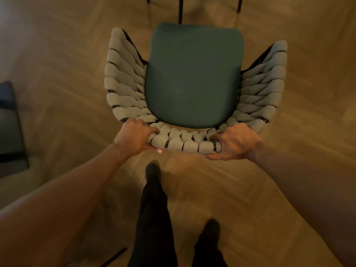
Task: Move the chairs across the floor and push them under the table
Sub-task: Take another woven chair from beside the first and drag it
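Warm, dim light falls on a blurred wooden parquet floor [289,189], with a dark piece of furniture [9,128] at the left edge and thin black legs [180,10] at the top.

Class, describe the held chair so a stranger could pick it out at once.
A wooden floor fills the view. At its middle is the chair, its back gripped by the left hand and the right hand. Unlike the dark furniture at the left edge, it has a green seat ringed by thick grey woven cord.
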Demonstrator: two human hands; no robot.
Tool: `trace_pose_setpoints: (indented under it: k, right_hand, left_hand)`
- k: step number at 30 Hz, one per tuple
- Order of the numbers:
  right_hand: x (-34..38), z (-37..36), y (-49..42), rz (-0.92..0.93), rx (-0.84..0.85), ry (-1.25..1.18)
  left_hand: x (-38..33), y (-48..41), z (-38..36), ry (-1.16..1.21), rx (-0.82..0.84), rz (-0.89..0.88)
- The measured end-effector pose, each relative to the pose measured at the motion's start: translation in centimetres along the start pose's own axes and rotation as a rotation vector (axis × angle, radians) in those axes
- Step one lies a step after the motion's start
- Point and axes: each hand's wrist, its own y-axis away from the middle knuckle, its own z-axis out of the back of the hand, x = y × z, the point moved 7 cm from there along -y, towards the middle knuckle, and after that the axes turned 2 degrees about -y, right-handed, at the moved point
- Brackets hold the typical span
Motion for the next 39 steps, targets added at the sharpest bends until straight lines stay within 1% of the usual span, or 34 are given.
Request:
trace_pose_setpoints:
  k: [2,5,8,11,15,17,21,23,25,27,30,34,39]
  right_hand:
    - [-1.3,0.0,0.9,0.042,-0.022,0.045]
    - [-3.3,0.3,2.2,0.121,-0.039,0.071]
    - [-5.4,0.7,2.9,0.207,-0.01,0.089]
    - [-7.5,0.7,2.8,0.276,-0.007,0.105]
    - [-9.5,0.3,1.9,0.356,-0.022,0.094]
    - [-10.4,0.9,1.1,0.388,-0.018,0.1]
    - [-15.0,2.3,-1.3,0.404,0.006,0.126]
    - [-17.2,2.8,-2.2,0.419,-0.008,0.133]
    - [-18.4,2.9,-2.5,0.444,-0.024,0.15]
    - [-18.0,2.8,-2.3,0.476,-0.027,0.165]
    - [-18.9,2.3,-2.2,0.49,-0.001,0.119]
    - [-19.3,2.3,-2.3,0.515,0.027,0.091]
    - [-21.8,2.6,-2.4,0.618,0.056,0.152]
  left_hand:
    - [-1.9,0.2,-0.1,0.046,-0.049,0.056]
    - [-5.4,0.7,-0.1,0.081,-0.069,0.132]
    - [-9.1,1.2,0.0,0.107,-0.038,0.194]
    - [-11.1,0.4,0.1,0.126,0.002,0.2]
    - [-11.3,-2.2,0.3,0.173,0.089,0.092]
    - [-11.0,-3.4,0.9,0.19,0.099,0.063]
    - [-10.9,-6.9,3.1,0.171,0.019,0.146]
    - [-11.2,-8.6,3.6,0.181,0.002,0.195]
    - [-11.3,-9.4,3.5,0.231,0.022,0.252]
    - [-11.2,-9.1,3.4,0.269,0.057,0.297]
    - [-11.7,-9.4,3.8,0.324,0.086,0.336]
    - [-12.4,-9.4,4.7,0.298,0.117,0.372]
    - [-15.6,-9.8,5.2,0.345,0.139,0.489]
